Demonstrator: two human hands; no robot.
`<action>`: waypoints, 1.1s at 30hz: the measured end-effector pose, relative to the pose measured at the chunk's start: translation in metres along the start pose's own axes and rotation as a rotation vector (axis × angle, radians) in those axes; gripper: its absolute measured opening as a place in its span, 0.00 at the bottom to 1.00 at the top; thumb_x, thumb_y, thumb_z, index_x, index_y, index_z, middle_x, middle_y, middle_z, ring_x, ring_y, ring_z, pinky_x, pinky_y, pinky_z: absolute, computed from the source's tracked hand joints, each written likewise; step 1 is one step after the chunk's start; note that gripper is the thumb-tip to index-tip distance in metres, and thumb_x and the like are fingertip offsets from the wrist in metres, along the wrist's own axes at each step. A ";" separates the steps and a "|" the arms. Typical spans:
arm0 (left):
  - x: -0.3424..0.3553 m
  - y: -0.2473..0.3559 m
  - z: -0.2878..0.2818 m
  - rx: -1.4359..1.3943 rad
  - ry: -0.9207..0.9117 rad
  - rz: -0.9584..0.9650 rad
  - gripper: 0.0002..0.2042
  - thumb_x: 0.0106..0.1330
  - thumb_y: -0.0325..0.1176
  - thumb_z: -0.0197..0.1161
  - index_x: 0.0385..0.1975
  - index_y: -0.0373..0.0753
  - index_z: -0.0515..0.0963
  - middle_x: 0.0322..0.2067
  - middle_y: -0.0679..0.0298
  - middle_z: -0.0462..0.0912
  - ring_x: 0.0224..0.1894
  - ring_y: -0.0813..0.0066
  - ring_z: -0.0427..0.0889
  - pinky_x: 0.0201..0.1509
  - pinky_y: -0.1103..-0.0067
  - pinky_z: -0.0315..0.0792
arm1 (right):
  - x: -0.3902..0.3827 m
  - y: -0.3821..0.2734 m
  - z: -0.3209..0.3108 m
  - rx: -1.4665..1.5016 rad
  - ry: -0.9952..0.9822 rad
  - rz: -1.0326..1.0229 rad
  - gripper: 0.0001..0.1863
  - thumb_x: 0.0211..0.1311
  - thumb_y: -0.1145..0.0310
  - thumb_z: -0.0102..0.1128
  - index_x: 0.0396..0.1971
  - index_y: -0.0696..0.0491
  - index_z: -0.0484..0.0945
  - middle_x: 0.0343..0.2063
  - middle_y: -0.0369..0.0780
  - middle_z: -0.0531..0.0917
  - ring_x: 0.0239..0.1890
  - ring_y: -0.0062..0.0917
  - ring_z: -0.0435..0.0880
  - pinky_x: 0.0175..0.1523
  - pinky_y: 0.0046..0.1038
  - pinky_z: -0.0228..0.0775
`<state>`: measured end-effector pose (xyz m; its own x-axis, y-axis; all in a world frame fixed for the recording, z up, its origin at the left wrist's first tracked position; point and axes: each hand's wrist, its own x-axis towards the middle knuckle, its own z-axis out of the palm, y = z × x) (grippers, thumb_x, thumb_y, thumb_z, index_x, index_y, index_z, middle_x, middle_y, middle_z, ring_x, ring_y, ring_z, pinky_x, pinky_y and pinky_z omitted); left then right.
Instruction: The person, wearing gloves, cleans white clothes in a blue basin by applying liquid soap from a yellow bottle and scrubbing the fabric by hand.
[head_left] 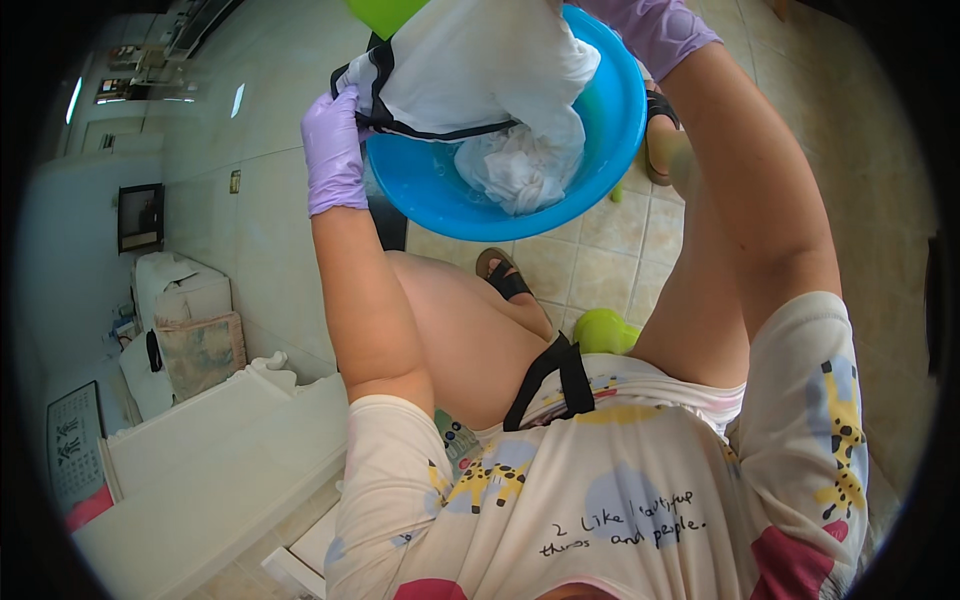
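Observation:
A white garment with black trim (480, 65) is stretched up over a blue basin (490, 228), and its lower part lies bunched in the water inside. My left hand (334, 145), in a purple rubber glove, is closed around the black-trimmed edge at the basin's left. On the far right side, my right hand (660, 32), gloved the same way, grips the raised upper part of the cloth. The upper picture edge cuts off its fingertips.
Something bright green (385, 12) stands beyond the garment. Between my legs is a green plastic object (604, 331), on or above the tiled floor (620, 240). At left are white furniture (230, 450) and a sofa (185, 300).

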<state>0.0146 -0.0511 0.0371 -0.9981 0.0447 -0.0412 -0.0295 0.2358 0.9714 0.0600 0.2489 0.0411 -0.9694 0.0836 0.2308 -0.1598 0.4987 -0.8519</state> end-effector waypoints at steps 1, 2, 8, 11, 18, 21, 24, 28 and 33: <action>0.003 -0.004 -0.004 -0.048 0.020 -0.041 0.12 0.61 0.30 0.57 0.41 0.32 0.76 0.33 0.61 0.80 0.33 0.73 0.79 0.34 0.77 0.75 | 0.000 -0.001 0.001 0.004 0.004 -0.004 0.12 0.56 0.65 0.54 0.35 0.55 0.79 0.27 0.42 0.81 0.29 0.30 0.78 0.37 0.29 0.70; 0.005 -0.007 -0.007 -0.096 0.039 -0.081 0.11 0.61 0.30 0.58 0.41 0.32 0.77 0.32 0.61 0.80 0.31 0.74 0.79 0.31 0.79 0.74 | 0.000 -0.002 -0.001 0.014 0.008 -0.009 0.12 0.56 0.65 0.54 0.35 0.55 0.79 0.27 0.42 0.81 0.29 0.30 0.78 0.37 0.29 0.70; -0.005 -0.011 -0.004 -0.548 -0.132 -0.100 0.13 0.63 0.36 0.60 0.41 0.33 0.75 0.38 0.58 0.80 0.39 0.71 0.79 0.43 0.76 0.74 | -0.001 -0.003 0.000 0.068 0.017 -0.022 0.12 0.56 0.65 0.54 0.35 0.56 0.79 0.27 0.40 0.81 0.30 0.27 0.77 0.38 0.28 0.70; -0.008 -0.007 0.005 -0.557 -0.191 -0.175 0.16 0.61 0.38 0.63 0.42 0.34 0.75 0.39 0.60 0.80 0.41 0.73 0.79 0.45 0.77 0.73 | -0.003 -0.004 -0.005 0.090 0.036 -0.035 0.12 0.56 0.65 0.53 0.34 0.56 0.79 0.27 0.40 0.81 0.30 0.26 0.77 0.38 0.28 0.69; -0.012 -0.003 0.013 0.111 -0.431 0.120 0.17 0.56 0.38 0.66 0.41 0.34 0.76 0.30 0.67 0.78 0.29 0.80 0.73 0.35 0.83 0.67 | -0.003 -0.002 -0.007 0.215 0.073 -0.073 0.11 0.57 0.66 0.53 0.34 0.57 0.78 0.27 0.39 0.81 0.30 0.24 0.76 0.38 0.27 0.69; -0.006 -0.008 0.004 0.291 -0.394 0.180 0.15 0.57 0.36 0.63 0.39 0.33 0.76 0.27 0.68 0.76 0.27 0.82 0.71 0.33 0.82 0.66 | 0.000 -0.004 -0.005 0.322 0.087 -0.108 0.11 0.57 0.66 0.53 0.34 0.58 0.78 0.27 0.38 0.81 0.30 0.22 0.76 0.39 0.26 0.69; 0.008 -0.017 -0.014 0.364 -0.317 0.131 0.15 0.57 0.37 0.60 0.39 0.33 0.77 0.27 0.67 0.76 0.26 0.81 0.70 0.32 0.81 0.66 | 0.004 -0.007 -0.004 0.504 0.086 -0.154 0.11 0.57 0.67 0.53 0.34 0.58 0.78 0.27 0.38 0.80 0.30 0.21 0.75 0.39 0.26 0.68; 0.003 -0.007 -0.009 0.037 -0.168 -0.066 0.13 0.59 0.35 0.60 0.40 0.35 0.77 0.32 0.63 0.79 0.31 0.74 0.75 0.38 0.75 0.71 | 0.010 -0.002 -0.008 0.521 0.126 -0.220 0.11 0.57 0.66 0.54 0.33 0.59 0.78 0.27 0.37 0.80 0.31 0.20 0.75 0.39 0.25 0.68; 0.006 -0.011 -0.012 -0.573 -0.171 -0.087 0.11 0.60 0.36 0.60 0.39 0.37 0.76 0.39 0.60 0.80 0.43 0.67 0.78 0.47 0.65 0.73 | -0.001 -0.014 -0.013 0.305 0.022 -0.074 0.13 0.57 0.65 0.55 0.35 0.58 0.78 0.28 0.38 0.81 0.32 0.22 0.76 0.41 0.25 0.69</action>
<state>0.0087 -0.0654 0.0287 -0.9695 0.2154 -0.1172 -0.1822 -0.3130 0.9321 0.0654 0.2532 0.0586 -0.9493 0.0775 0.3047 -0.2814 0.2224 -0.9335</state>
